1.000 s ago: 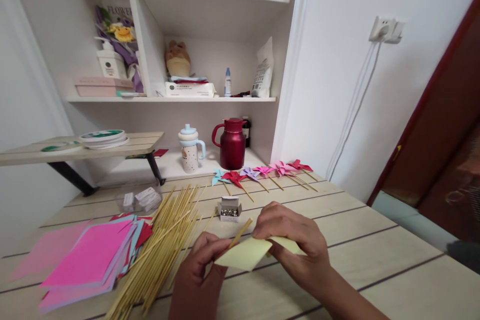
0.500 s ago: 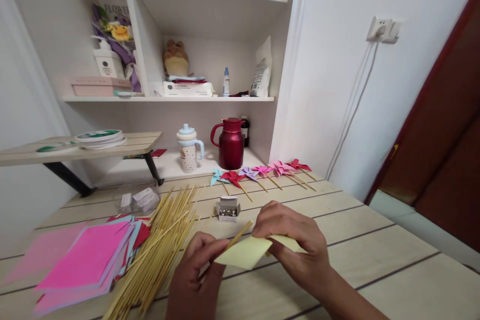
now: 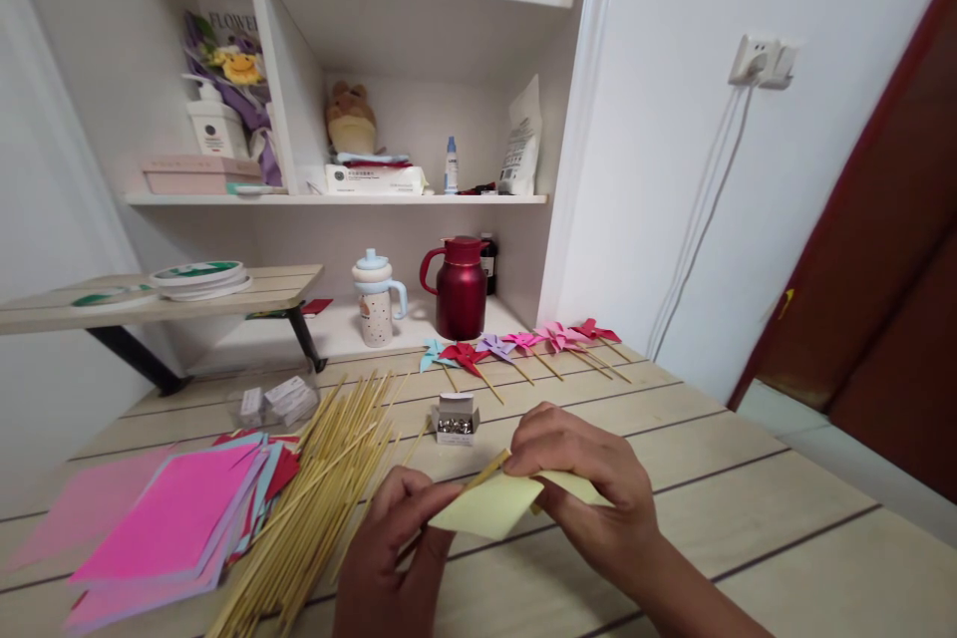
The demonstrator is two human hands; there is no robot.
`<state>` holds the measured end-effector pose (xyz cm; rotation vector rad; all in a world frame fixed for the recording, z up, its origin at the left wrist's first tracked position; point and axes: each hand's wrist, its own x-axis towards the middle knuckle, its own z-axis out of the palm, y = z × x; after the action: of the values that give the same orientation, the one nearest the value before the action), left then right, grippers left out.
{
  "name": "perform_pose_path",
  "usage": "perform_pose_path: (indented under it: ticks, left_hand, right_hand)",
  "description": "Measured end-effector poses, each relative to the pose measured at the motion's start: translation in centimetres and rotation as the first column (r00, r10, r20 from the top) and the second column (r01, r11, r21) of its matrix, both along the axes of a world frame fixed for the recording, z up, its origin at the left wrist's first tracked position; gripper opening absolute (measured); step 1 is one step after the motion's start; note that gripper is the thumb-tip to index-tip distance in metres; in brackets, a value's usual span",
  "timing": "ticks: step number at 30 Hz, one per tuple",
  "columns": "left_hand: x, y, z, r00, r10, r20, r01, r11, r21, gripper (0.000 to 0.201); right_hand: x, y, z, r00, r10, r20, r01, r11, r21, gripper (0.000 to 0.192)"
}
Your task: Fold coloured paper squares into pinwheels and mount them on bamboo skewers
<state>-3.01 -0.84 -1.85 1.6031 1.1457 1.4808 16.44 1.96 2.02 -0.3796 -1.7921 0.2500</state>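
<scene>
Pale yellow folded paper is pinched between the thumb and fingers of my right hand. My left hand is closed on a thin bamboo stick, which slants up behind the paper. The stick's upper end meets the right fingertips, and the left fingertips touch the paper's left corner. My right fingers hide the paper's middle. Beyond the hands stands a small open box of metal pins. Left of my left hand lies a heap of bamboo sticks.
Coloured paper sheets are stacked at the left, near a clear case. Several finished pinwheels line the table's back edge. Behind them stand a red jug and a spotted cup. A raised wooden stand occupies the back left.
My left hand has shifted slightly right, bringing the stick's tip up against my right fingertips. The right hand and the paper have barely moved.
</scene>
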Motion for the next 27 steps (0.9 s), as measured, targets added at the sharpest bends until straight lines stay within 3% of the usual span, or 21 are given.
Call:
perform_pose_path:
  ticks: [12,20,27]
  left_hand:
    - [0.0,-0.2,0.4,0.999,0.04,-0.034,-0.039,0.999,0.018,0.023]
    - [-0.9,0.4,-0.2,0.985,-0.013,-0.171,0.036,0.99,0.137,0.02]
    - [0.2,-0.1,-0.9,0.984,0.149,-0.094,-0.117,0.95,0.289,0.019]
  right_hand:
    - [0.1,0.0,0.1,1.0,0.027,0.001,-0.027,1.0,-0.002,0.021]
    - [0.0,0.1,0.2,1.0,0.023,-0.006,-0.023,1.0,0.017,0.022]
    - [-0.1,0.0,0.3,1.0,0.016,-0.01,-0.016,1.0,0.026,0.022]
